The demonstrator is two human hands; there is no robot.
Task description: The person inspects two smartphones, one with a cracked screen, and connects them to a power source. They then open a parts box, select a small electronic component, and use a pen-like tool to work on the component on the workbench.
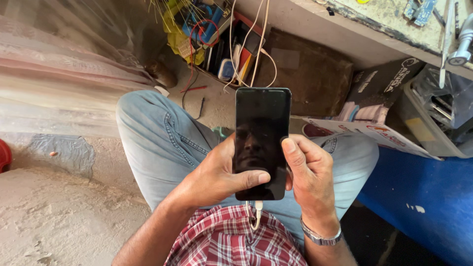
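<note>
floor (54,221): dusty concrete | workbench (374,34): worn, cluttered | blue bin (428,207) | daylight

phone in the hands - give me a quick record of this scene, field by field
view: head camera looking down at the lap
phone: black, screen dark, held upright over the knees
left hand: grips the phone's left edge, thumb lying across the lower screen
right hand: holds the right edge, thumb on the side
cable: white, plugged into the phone's bottom end
wristwatch: metal band on the right wrist
clothing: blue jeans, red checked shirt
behind: box of tools and wires on the floor
</note>
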